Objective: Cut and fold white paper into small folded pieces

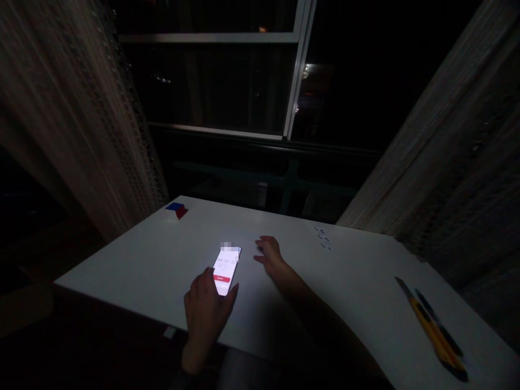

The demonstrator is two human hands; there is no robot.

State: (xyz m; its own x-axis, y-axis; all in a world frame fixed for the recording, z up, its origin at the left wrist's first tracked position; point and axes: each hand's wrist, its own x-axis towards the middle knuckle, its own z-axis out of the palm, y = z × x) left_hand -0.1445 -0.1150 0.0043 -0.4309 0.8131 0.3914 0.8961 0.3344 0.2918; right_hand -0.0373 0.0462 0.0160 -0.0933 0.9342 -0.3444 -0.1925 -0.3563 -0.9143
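Lit phone (228, 265) points away, long axis slanting right; left hand (203, 303) apparently grasping edges; right hand (271, 253) spread, empty.

A puzzle cube (175, 210) sits near the far left corner of the tabletop (134, 265); small dark bits (324, 238) lie by its far edge. Toward its right edge, a yellow utility knife (433, 330) lies beside a dark pen-like object (439, 323); beyond the tabletop, curtains (81, 108) flank a white-framed window (211, 81).
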